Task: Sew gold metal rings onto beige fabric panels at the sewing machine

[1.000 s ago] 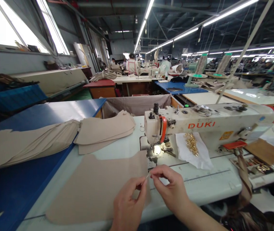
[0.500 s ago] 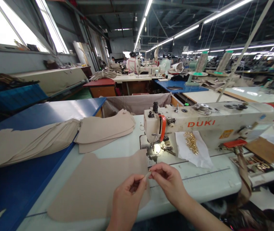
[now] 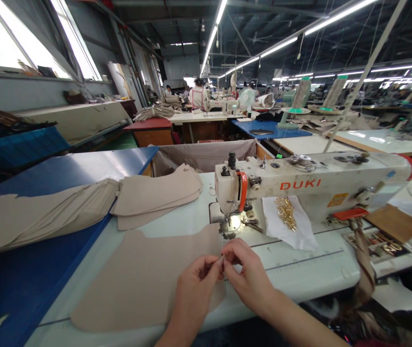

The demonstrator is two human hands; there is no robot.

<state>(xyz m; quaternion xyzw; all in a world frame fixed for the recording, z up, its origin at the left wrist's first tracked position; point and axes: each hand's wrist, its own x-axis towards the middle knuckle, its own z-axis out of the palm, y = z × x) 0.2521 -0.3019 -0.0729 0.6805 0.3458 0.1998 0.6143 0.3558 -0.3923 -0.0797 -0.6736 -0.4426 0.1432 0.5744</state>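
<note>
Fingertips pinched, my left hand (image 3: 196,289) meets my right hand (image 3: 246,272) just in front of the sewing machine (image 3: 322,168). Between them is a small pale strip, mostly covered by the fingers; its material is too small to make out. Both hands are closed on it. Under and beside my left hand, a large beige fabric panel (image 3: 130,279) lies flat on the machine bed, its top right corner close to the lit needle area (image 3: 234,221). To the right of the needle, a white cloth (image 3: 305,233) carries a heap of small gold metal fittings (image 3: 286,212).
Stacked beige panels (image 3: 158,190) lie at the back left, with another pile (image 3: 47,212) on the blue table (image 3: 83,168). A parts tray (image 3: 405,255) stands at the right, beneath a brown board (image 3: 394,222). Other workstations and people are farther back.
My hands have drawn closer together, fingertips now touching, and less of the pale strip shows between them. The fabric panel stays in place.
</note>
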